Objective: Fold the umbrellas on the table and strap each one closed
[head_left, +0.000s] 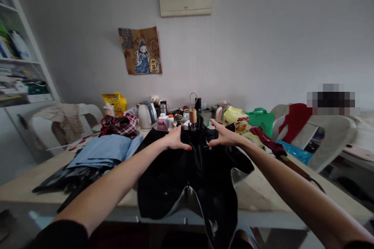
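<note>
A black folding umbrella [189, 179] lies on the table [263, 194] in front of me, its loose canopy hanging over the near edge. Its wooden handle [193, 116] with a cord loop points away from me. My left hand [177, 140] grips the gathered fabric on the left side near the handle, fingers closed round it. On the right side my right hand [223, 136] grips the same fabric. Both arms are stretched forward.
A light blue folded umbrella [102, 151] lies at the left on dark fabric. A white kettle [146, 114], bottles, a yellow bag [235, 118] and a green bag [261, 120] crowd the far edge. White chairs stand at both sides; shelves at left.
</note>
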Demonstrator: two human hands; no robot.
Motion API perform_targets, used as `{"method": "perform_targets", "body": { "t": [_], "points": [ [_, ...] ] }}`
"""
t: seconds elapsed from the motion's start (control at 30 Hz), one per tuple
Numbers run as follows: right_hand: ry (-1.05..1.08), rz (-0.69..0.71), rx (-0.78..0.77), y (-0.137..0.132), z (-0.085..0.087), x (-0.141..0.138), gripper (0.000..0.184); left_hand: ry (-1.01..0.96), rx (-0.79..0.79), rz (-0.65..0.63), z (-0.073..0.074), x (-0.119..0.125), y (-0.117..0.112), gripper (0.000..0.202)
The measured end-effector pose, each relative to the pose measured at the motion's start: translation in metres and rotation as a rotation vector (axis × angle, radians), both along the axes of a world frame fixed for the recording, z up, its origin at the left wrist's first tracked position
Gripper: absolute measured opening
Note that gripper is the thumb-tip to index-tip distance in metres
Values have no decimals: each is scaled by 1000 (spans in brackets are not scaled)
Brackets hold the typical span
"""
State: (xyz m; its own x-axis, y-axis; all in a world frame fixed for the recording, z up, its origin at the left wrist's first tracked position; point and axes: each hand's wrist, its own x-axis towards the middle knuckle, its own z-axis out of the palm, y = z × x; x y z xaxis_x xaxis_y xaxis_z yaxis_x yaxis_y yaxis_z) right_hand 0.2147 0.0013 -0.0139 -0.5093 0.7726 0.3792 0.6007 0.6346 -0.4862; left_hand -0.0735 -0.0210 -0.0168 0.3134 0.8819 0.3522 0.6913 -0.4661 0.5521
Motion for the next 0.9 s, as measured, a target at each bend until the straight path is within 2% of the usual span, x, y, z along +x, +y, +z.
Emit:
{"method": "perform_targets", "body": {
  "t": [0.07,0.17,0.27,0.37,0.47,0.57,0.73,0.83,0.9],
  "points": [
    [45,113,-86,12,-1,-17,128,-19,-50,-63,2,7,5,98],
    [153,196,-161,18,-1,-45,129,-58,-90,-149,3,18,9,68],
    [304,266,-137,17,-3,-69,115,-21,-18,-67,1,28,7,31],
    [402,316,-152,13,-7,-83,93,-9,79,-17,2,34,0,14],
    [382,307,-198,10,-9,-84,71,-6,89,-24,3,32,-8,13],
    [379,331,-256,6,-9,-80,62,-19,21,-71,0,29,-12,21],
    [466,239,-216,-1,-14,-81,46,-439,-144,-108,-8,31,-16,37],
    [484,161,-160,-3,-11,-79,28,-502,-108,-109,-1,29,-23,33],
    [534,79,-149,-2,-1,-72,26,-499,-38,-106,9,22,-30,27]
  ]
}}
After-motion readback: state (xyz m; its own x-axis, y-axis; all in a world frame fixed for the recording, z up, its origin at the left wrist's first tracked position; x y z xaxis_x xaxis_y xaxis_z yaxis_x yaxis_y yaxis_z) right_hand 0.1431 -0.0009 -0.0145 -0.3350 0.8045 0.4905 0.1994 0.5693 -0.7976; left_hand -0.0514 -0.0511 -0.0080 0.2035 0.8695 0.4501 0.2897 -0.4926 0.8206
